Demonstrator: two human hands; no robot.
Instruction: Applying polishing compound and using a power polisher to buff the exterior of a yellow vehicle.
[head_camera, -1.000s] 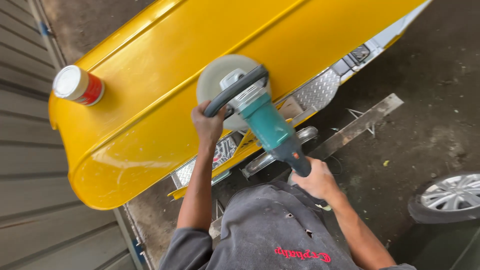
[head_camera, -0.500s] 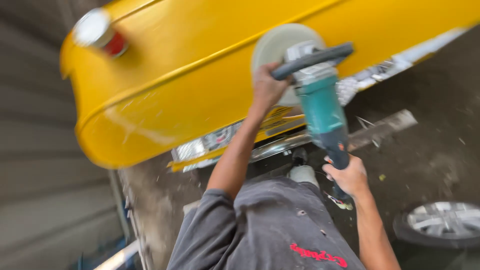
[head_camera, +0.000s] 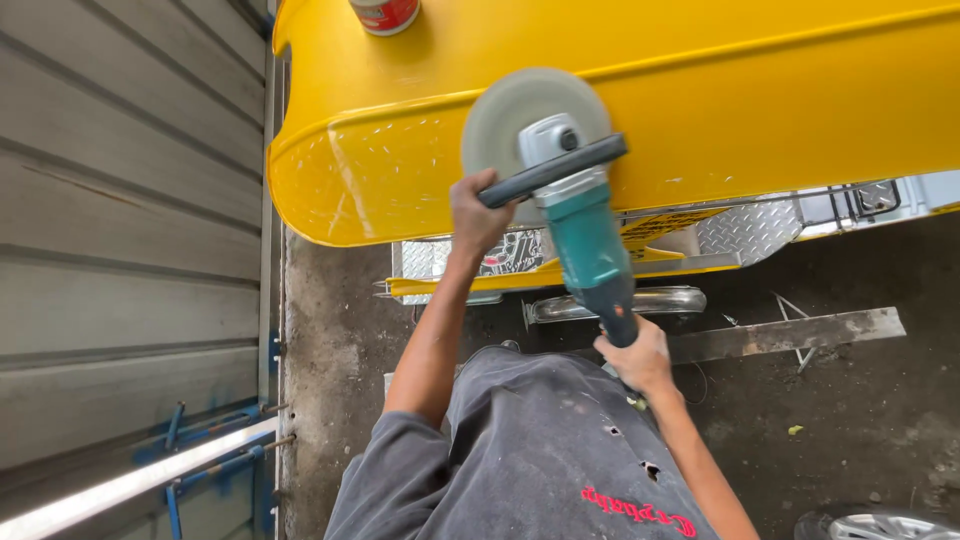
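Both hands steady the polisher (head_camera: 580, 215): left hand (head_camera: 478, 212) wraps its side handle at nine o'clock, right hand (head_camera: 634, 355) clamps the rear grip. That keeps its pad (head_camera: 505, 115) flat against the yellow panel (head_camera: 720, 110).

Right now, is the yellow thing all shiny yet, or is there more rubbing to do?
Not yet. The top of the yellow panel already gleams. The left hand and right hand press the polisher, its round pad on the panel's curved edge. White flecks beside the pad, toward the left corner, look still unpolished.
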